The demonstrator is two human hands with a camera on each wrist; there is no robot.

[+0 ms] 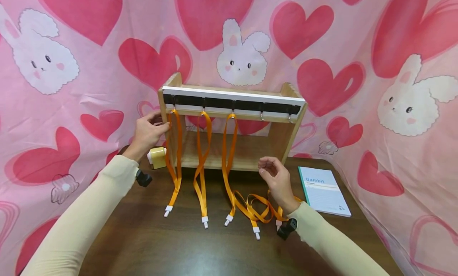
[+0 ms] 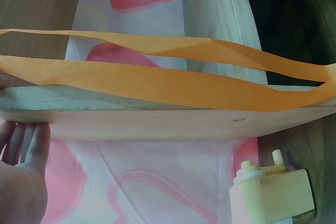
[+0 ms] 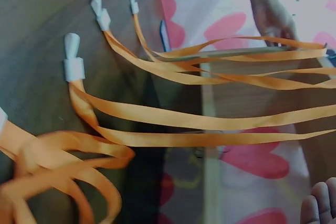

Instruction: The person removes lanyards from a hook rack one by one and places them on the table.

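A small wooden rack (image 1: 229, 148) stands on the table, with a row of metal hooks along its black-and-white front strip (image 1: 232, 105). My left hand (image 1: 148, 131) holds the rack's left side panel, thumb at the front edge and fingers (image 2: 23, 145) against the outer face. From the three left hooks hang orange lanyards: a left one (image 1: 179, 156), a middle one (image 1: 204, 156) and a third (image 1: 225, 160), their white clips on the table. Before the rack's right part, my right hand (image 1: 277, 180) hovers with loosely curled fingers, holding nothing. The two right hooks (image 1: 262, 116) carry no lanyard.
More orange lanyards (image 1: 264, 218) lie looped on the dark wooden table (image 1: 161, 244), partly beneath the right forearm. A notebook (image 1: 323, 190) lies at the right. Behind the left hand is a yellow bottle (image 1: 157, 157). Heart-patterned cloth (image 1: 150, 65) surrounds the table.
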